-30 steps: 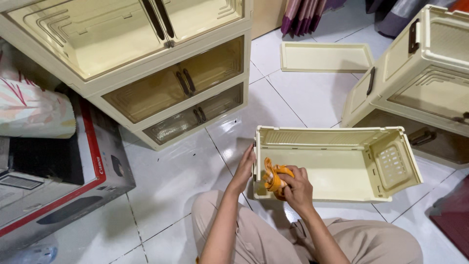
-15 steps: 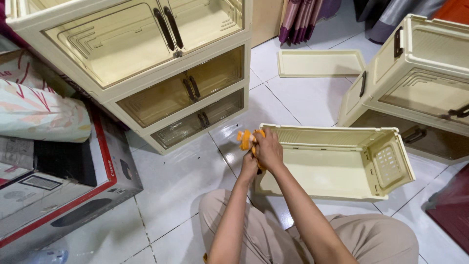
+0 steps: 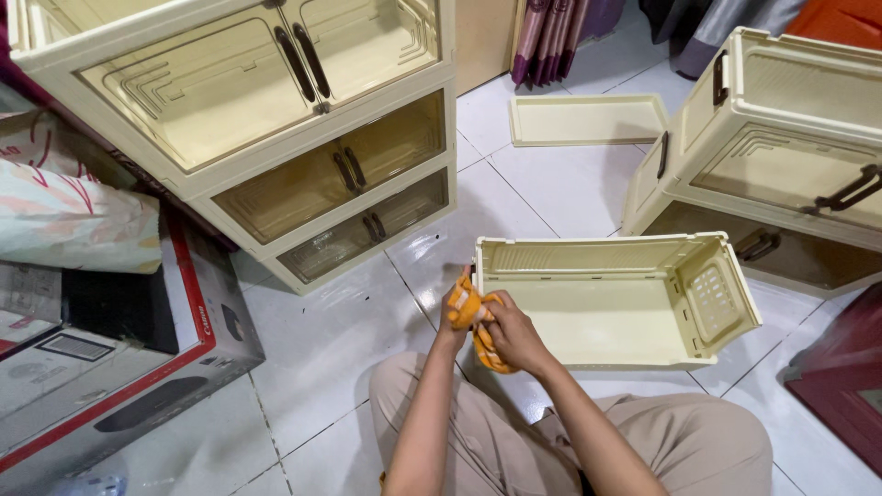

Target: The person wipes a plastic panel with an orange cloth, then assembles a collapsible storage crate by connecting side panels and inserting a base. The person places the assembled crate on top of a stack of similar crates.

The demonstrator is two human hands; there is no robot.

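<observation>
In the head view, the person sits on the white tiled floor (image 3: 570,188) with both arms stretched forward. Both hands meet at the near left corner of a cream plastic crate (image 3: 617,298), which lies open on the tiles in front of the knees. The left hand (image 3: 457,310) and the right hand (image 3: 513,332) are both closed around an orange cloth (image 3: 470,312). The cloth is bunched between them and one end hangs down under the right hand, just beside the wall of the crate. If the cloth touches the crate, I cannot tell.

To the upper left stands a cream cabinet (image 3: 276,119) with see-through doors and dark handles, tilted in the view. To the right is a second cream cabinet (image 3: 781,138) of the same kind. Between them, a flat cream lid (image 3: 588,119) lies on the tiles.

At the left edge lies a grey cardboard box (image 3: 119,367) with a red stripe along its edge, a white rectangular label on its top and a small red mark on its side. A folded cloth with a pink flower pattern (image 3: 73,216) rests above the box. At the far right edge, part of a dark red thing (image 3: 850,386) is visible.
</observation>
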